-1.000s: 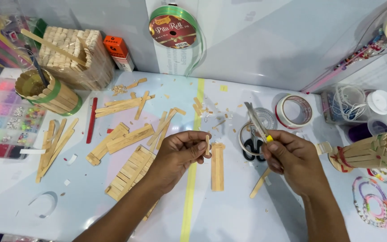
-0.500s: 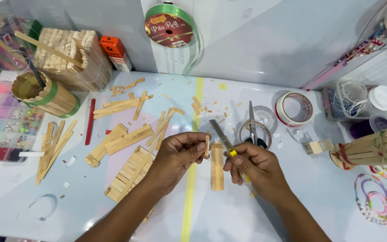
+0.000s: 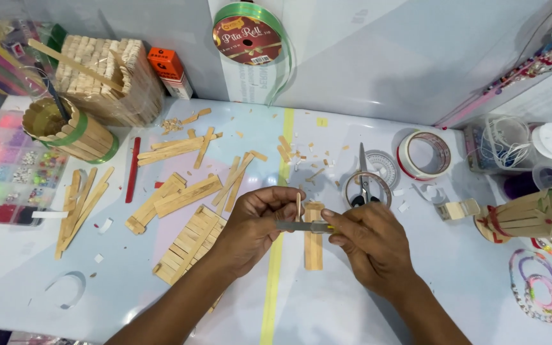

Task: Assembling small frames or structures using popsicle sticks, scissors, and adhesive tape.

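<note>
The left hand (image 3: 253, 223) is closed, pinching a small wooden stick (image 3: 298, 206) between its fingertips. The stick stands straight up, its long way running up and down, with the top end pointing away from the person. The right hand (image 3: 368, 239) is closed too, gripping a knife blade (image 3: 303, 225) with a bit of yellow at the handle end. The blade lies flat from left to right, and its tip points toward the left hand. It crosses the stick near the stick's bottom, so the two make a cross shape. Both hands are above the middle of the white tabletop (image 3: 327, 306).

Just under the hands lies a short block of glued sticks (image 3: 314, 246), its long way pointing up and down. To the left of the left hand is a flat panel of sticks (image 3: 190, 243) lying slanted. Past that, loose sticks (image 3: 183, 191) are spread around. A yellow tape line (image 3: 275, 275) runs down the tabletop. Behind the right hand, scissors (image 3: 364, 185) rest on a tape roll (image 3: 424, 154). On the far right sits a bundle of sticks (image 3: 531, 214) tied with red. On the far left is a round stick cup (image 3: 65, 131) with a green band.
</note>
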